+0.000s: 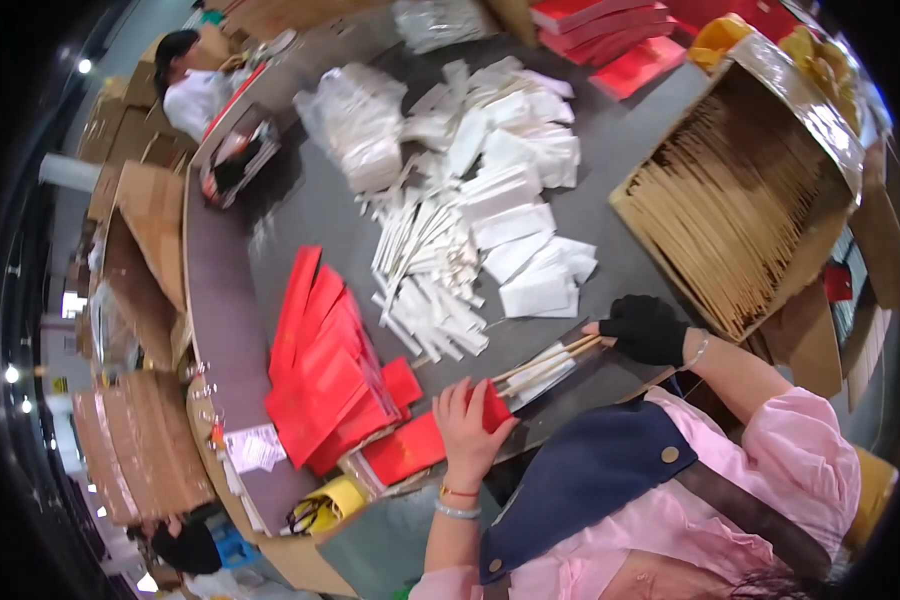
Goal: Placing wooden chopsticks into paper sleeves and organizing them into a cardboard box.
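Observation:
My bare left hand (pixel 467 430) curls over the end of a long red paper sleeve (pixel 405 450) near the table's front edge, fingers bent against it. In its black fingerless glove, my right hand (pixel 645 330) pinches the ends of thin wooden chopsticks (pixel 570 350). Their other ends reach to the sleeve's mouth beside my left hand. Alongside the chopsticks lies a slim white packet (pixel 542 378); whether my right hand also grips it, I cannot tell. A fanned pile of red sleeves (pixel 325 385) sits left of my left hand.
Slim white paper tubes (pixel 425 245) and flat white packets (pixel 510 200) cover the middle of the dark table (pixel 620 130). A cardboard box (pixel 660 255) of chopsticks stands at right. Red stacks (pixel 610 40) lie far back. Another person (pixel 190 90) sits at the far left.

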Available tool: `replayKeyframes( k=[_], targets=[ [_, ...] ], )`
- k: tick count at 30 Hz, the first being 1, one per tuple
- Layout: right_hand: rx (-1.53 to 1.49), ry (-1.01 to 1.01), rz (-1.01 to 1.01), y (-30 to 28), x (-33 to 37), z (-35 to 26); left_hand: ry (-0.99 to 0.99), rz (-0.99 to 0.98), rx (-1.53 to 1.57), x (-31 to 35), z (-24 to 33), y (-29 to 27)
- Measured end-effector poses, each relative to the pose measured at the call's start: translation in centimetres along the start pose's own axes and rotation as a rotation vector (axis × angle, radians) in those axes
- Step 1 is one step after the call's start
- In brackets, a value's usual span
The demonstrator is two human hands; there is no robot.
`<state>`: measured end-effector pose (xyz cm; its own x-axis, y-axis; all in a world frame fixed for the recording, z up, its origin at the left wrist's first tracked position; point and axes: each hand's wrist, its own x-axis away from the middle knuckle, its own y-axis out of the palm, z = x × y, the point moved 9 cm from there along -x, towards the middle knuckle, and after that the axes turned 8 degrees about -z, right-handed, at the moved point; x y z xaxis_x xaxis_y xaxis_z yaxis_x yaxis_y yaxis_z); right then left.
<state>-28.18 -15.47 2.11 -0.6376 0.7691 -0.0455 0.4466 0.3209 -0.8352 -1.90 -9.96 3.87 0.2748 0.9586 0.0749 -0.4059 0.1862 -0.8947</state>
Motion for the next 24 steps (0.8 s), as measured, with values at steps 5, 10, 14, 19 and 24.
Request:
replayKeyframes(
  k=[5,10,14,19,24],
  targets=[
    [0.213,0.0,-0.102,1.3,-1.3,-0.2,0.049,0.004,0.007,0.7,-0.5,0.1],
    [0.191,-0.029,-0.109,1.8,-1.4,-0.3,0.058,0.01,0.028,0.8,-0.5,0.5],
    [-0.132,-0.089,-0.03,4.1,-2.7,-2.1,0.068,0.035,0.095,-0.3,0.8,1.5],
    [-0.282,0.012,0.043,4.7,-2.3,0.5,0.053,0.02,0.013,-1.3,2.2,1.4],
    [-0.291,0.052,-0.113,8.4,-5.5,-5.2,0.119,0.025,0.029,-2.6,2.9,2.0]
  ],
)
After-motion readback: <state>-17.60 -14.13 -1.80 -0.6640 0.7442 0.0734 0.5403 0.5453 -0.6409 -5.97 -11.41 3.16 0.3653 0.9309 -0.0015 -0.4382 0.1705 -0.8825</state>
